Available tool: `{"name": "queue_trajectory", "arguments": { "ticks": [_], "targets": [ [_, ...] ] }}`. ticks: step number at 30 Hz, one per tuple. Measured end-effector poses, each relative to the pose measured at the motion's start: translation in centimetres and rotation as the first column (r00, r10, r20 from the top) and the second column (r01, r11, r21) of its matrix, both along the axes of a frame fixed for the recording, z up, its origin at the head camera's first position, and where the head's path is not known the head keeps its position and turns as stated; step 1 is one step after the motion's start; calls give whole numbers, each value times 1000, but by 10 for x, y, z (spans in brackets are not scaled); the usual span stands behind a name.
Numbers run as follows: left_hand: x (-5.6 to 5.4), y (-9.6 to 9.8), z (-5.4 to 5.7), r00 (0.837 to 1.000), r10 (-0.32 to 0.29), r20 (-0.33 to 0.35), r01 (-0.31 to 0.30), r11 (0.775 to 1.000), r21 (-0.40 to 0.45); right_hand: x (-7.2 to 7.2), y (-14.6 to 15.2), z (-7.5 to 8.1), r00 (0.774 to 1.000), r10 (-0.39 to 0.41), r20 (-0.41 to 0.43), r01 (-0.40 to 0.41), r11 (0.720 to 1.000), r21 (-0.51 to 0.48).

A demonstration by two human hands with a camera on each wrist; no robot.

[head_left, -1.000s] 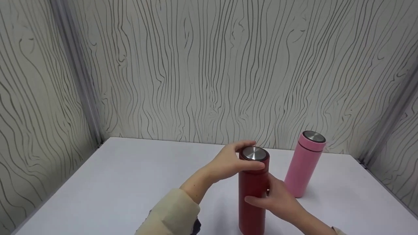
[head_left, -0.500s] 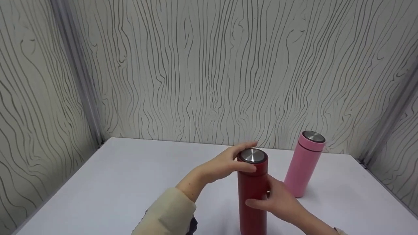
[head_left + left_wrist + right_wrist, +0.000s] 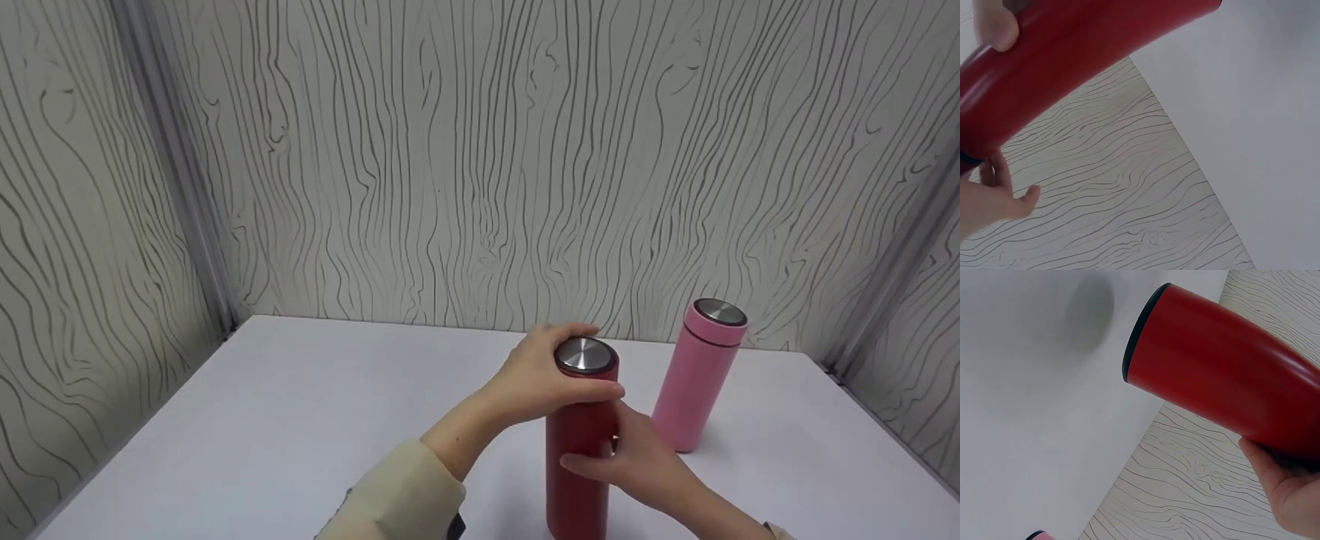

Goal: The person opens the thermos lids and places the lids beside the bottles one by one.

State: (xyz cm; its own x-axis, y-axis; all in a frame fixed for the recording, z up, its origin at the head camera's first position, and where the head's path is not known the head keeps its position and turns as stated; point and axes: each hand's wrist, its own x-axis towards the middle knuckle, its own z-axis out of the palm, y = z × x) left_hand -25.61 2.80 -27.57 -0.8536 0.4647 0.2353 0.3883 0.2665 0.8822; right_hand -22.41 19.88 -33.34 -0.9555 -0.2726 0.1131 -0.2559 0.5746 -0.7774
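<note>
A red thermos bottle is held upright at the front of the table, right of centre in the head view. My left hand wraps round its lid, thumb across the near side and fingers round the back. Lower down, my right hand grips the body from the right. In the right wrist view the bottle's dark base hangs above the tabletop, its shadow apart from it. The left wrist view shows the red body between both hands.
A pink thermos bottle with a steel-topped lid stands behind and right of the right hand. The white table meets wood-grain patterned panels at the back and sides.
The left hand first slid back leftward round the lid, then came forward again, its thumb now farther right. The right hand keeps its grip; the red thermos bottle has shifted only slightly.
</note>
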Motion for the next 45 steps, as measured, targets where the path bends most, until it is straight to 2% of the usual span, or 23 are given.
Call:
{"name": "queue_trajectory", "arguments": {
  "ticks": [2,4,6,9,14,16,19,22,24,26,28,30,32,35,37,40,42,45],
  "targets": [
    [-1,-5,2,997,-74,16,74,997,3,0,2,1,1000,10,13,-10,1000,-10],
    [-3,-12,3,985,-167,52,165,986,35,0,3,1,999,24,23,-23,1000,-19],
    [-5,-17,3,972,-216,90,210,975,67,0,4,1,998,41,36,-40,998,-40],
    [-6,-17,3,976,-196,99,189,979,70,1,3,0,997,62,36,-60,996,-61],
    [-4,-9,2,996,-84,37,83,996,36,2,1,-1,999,45,18,-45,999,-31],
    [-2,-6,2,998,-68,13,67,997,24,2,1,-1,999,41,17,-41,999,-18],
    [-3,-8,3,993,-113,21,113,994,10,2,3,0,998,54,18,-54,998,-24],
    [-6,-16,6,969,-234,74,232,972,28,2,5,1,998,62,27,-61,997,-40],
    [-7,-21,6,955,-275,110,273,961,39,2,5,2,997,61,39,-59,997,-50],
    [-8,-23,6,958,-266,110,264,964,30,3,5,2,997,57,52,-54,997,-57],
    [-8,-21,5,970,-225,93,224,974,20,3,5,1,996,56,67,-52,997,-60],
    [-7,-17,3,984,-169,57,170,985,-10,3,4,1,996,54,70,-50,997,-54],
    [-5,-14,2,988,-152,24,152,988,-24,4,4,0,996,53,76,-50,998,-48],
    [-4,-13,2,984,-179,27,180,983,-37,4,5,1,996,42,75,-40,999,-34],
    [-4,-16,4,972,-227,66,229,973,-26,4,7,1,996,34,82,-31,999,-38],
    [-5,-21,7,958,-264,117,266,964,-7,4,8,2,996,24,92,-19,999,-48],
    [-5,-22,7,960,-255,115,257,966,-5,4,9,2,995,24,94,-19,998,-56],
    [-6,-18,5,978,-193,80,195,981,-21,4,8,1,995,34,93,-29,998,-57]
  ]
}}
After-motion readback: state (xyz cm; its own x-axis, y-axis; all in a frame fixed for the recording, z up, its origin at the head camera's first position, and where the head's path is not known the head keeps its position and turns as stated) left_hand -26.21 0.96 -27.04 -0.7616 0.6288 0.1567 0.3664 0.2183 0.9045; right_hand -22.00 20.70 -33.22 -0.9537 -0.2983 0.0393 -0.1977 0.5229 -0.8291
